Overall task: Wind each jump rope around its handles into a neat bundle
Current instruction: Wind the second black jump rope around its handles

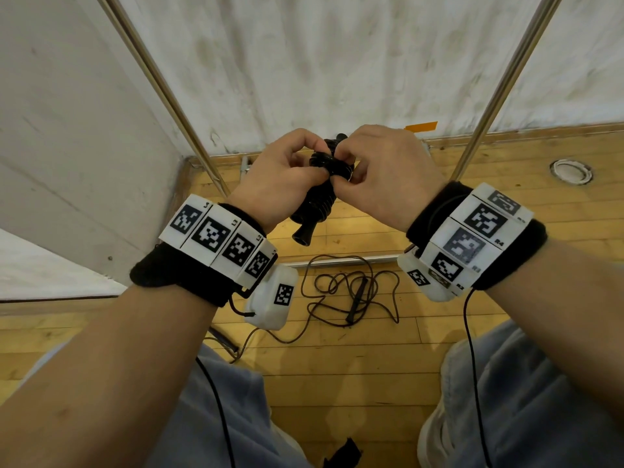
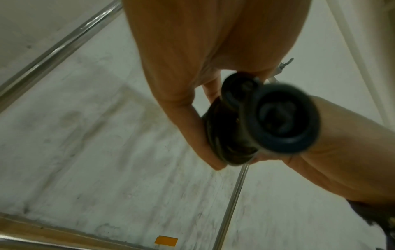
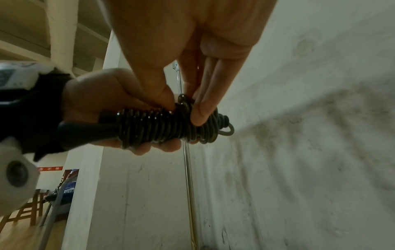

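Black coils are sitting wound on the jump rope bundle point(image 1: 320, 184); my left hand point(image 1: 280, 177) is clamping the handles steady while my right hand point(image 1: 381, 170) is pinching the last loop, likely tucking it. It is being held in mid-air, above the floor.

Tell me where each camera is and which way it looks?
Head: on the person's head, looking down at both hands, left hand and right hand, the forearms, knees and a loose rope on the floor.
Left wrist: along the left hand at the wound bundle, handle ends toward it.
Right wrist: along the right hand's fingers pinching the coils.
All three share the bundle and both hands.
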`<action>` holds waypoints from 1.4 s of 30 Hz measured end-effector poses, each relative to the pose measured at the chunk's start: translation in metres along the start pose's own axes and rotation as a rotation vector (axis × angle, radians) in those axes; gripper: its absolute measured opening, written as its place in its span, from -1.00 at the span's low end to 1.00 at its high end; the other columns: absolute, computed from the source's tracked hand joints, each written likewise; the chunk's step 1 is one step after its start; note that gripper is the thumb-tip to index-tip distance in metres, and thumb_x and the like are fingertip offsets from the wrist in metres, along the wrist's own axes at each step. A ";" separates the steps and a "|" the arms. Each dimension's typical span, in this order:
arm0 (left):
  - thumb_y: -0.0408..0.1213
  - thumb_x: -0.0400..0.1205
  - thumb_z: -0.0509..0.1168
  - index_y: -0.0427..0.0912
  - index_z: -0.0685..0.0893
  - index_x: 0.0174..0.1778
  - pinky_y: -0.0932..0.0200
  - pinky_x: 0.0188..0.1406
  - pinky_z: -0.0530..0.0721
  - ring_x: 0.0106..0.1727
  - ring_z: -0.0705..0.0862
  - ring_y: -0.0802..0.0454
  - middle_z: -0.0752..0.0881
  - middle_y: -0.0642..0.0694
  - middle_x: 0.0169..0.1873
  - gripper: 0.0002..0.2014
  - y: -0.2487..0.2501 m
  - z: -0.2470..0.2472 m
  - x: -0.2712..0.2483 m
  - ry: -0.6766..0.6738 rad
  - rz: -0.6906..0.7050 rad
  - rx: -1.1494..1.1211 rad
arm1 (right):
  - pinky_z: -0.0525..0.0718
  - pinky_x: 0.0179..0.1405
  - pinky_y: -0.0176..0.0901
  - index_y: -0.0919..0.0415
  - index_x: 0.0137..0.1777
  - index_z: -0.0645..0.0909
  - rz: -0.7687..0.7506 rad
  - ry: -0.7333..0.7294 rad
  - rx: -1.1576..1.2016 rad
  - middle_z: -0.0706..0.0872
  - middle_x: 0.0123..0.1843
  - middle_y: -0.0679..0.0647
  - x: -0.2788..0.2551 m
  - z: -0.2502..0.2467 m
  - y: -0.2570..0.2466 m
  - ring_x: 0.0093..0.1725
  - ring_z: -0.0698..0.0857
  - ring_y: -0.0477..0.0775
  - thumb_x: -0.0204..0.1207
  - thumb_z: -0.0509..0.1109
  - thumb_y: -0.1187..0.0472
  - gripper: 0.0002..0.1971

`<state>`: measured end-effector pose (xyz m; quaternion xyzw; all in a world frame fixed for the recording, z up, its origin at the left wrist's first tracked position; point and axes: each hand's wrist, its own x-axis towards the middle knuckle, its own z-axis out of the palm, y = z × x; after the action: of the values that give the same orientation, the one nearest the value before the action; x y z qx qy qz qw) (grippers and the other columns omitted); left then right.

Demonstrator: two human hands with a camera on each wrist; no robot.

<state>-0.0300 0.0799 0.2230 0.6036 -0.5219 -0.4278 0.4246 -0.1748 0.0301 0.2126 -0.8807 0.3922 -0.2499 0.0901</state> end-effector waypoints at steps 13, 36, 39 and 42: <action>-0.48 0.65 0.25 -0.06 0.55 -0.14 -0.28 -0.10 0.77 -0.03 0.71 -0.28 0.63 -0.34 0.05 -0.81 -0.006 0.005 0.004 0.066 0.127 0.052 | 0.52 -0.14 -0.15 0.18 -0.17 0.70 0.019 0.010 0.033 0.69 -0.19 0.06 0.010 -0.007 0.005 -0.16 0.63 0.11 0.39 0.38 0.13 -0.86; -0.04 0.78 -0.06 -0.41 0.44 0.22 0.27 -0.59 0.57 -0.58 0.58 0.11 0.61 -0.15 -0.39 -0.55 -0.009 0.019 0.006 0.146 0.008 0.007 | 0.58 -0.23 -0.17 0.31 -0.07 0.67 -0.037 0.168 0.135 0.67 -0.09 0.12 0.002 0.019 0.000 -0.24 0.62 0.07 0.50 0.36 0.24 -0.86; -0.08 0.79 -0.05 -0.40 0.47 0.19 0.30 -0.59 0.55 -0.59 0.56 0.13 0.60 -0.15 -0.42 -0.58 -0.007 0.018 0.007 0.157 0.037 0.005 | 0.64 -0.22 -0.10 0.32 -0.10 0.67 -0.027 0.188 0.169 0.67 -0.12 0.13 0.006 0.015 -0.002 -0.26 0.65 0.11 0.49 0.37 0.24 -0.86; -0.06 0.79 -0.05 -0.34 0.48 0.19 0.23 -0.53 0.58 -0.54 0.58 0.09 0.61 -0.15 -0.40 -0.60 -0.004 0.020 0.008 0.186 0.069 -0.052 | 0.66 -0.27 -0.06 0.34 -0.17 0.67 -0.026 0.273 0.200 0.68 -0.18 0.15 0.012 0.007 -0.004 -0.31 0.65 0.10 0.45 0.38 0.26 -0.87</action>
<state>-0.0476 0.0707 0.2133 0.6110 -0.4893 -0.3685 0.5014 -0.1618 0.0235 0.2121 -0.8302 0.3625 -0.4063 0.1196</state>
